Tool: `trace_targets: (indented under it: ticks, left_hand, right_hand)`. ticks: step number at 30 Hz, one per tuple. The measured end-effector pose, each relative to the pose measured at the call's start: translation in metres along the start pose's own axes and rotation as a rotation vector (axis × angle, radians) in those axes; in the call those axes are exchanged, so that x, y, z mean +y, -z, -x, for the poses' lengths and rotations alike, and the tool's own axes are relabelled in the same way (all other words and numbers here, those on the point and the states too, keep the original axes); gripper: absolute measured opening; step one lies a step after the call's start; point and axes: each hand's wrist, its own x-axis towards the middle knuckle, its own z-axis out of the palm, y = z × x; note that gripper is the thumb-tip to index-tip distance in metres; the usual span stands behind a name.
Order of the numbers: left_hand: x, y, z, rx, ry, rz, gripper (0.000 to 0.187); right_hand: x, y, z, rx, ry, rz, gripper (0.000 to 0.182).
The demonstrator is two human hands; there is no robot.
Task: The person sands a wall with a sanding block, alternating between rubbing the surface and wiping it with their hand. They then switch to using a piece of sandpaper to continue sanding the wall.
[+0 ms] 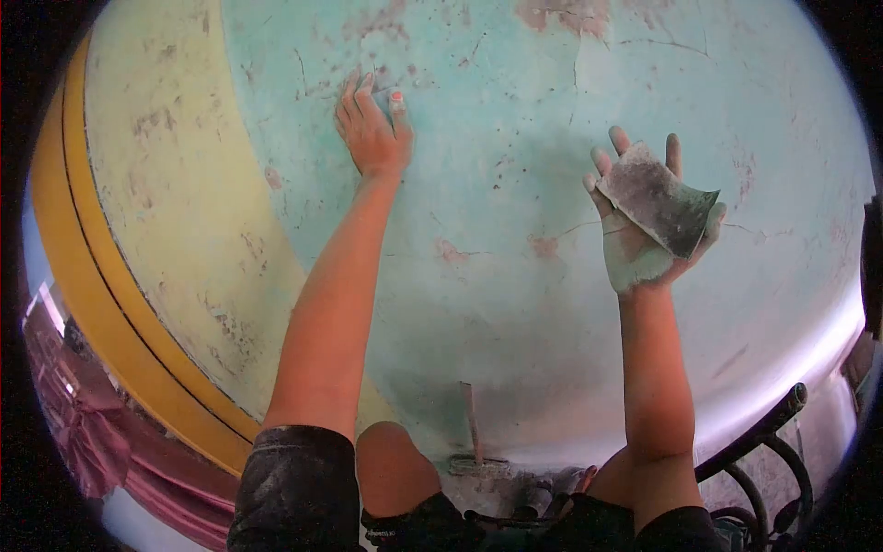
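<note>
While your right hand (644, 216) holds a worn sheet of sandpaper (660, 202) flat across its open palm, fingers loosely curled at the edges, the sheet's long axis runs from upper left to lower right. Your left hand (372, 129) lies farther left, spread empty against the turquoise wall (497, 304), well apart from the sheet.

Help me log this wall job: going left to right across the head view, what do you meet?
Pink cloth → yellow band → cream wall section → left hand flat on the turquoise wall → right hand holding sandpaper → black metal frame.
</note>
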Motion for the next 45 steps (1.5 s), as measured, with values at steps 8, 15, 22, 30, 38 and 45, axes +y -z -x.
trace_targets:
  ticks: [8,15,22,30,38,45]
  left_hand:
    - [0.002,-0.001,-0.003,0.013,0.024,-0.009,0.041]
    - [0.002,0.000,-0.004,0.020,0.047,0.010,0.041]
    - [0.002,-0.002,-0.002,0.005,0.063,0.005,0.044]
    - [0.003,-0.001,-0.002,0.023,0.061,0.006,0.046]
    - [0.000,0.002,-0.001,0.016,0.059,0.011,0.046]
    - [-0.059,0.027,-0.023,-0.188,-0.241,-0.017,0.046]
  right_hand:
    - [-0.003,-0.006,0.001,0.054,0.016,0.107,0.102]
    - [-0.007,-0.006,0.002,-0.137,-0.061,0.266,0.110]
    - [-0.002,-0.018,-0.009,-0.123,-0.171,0.714,0.117]
    - [0.029,-0.021,-0.052,-0.628,0.244,1.307,0.117]
    - [0.084,-0.036,-0.080,-1.247,0.681,2.037,0.102]
    - [0.093,-0.044,-0.133,-1.150,0.770,1.837,0.100]
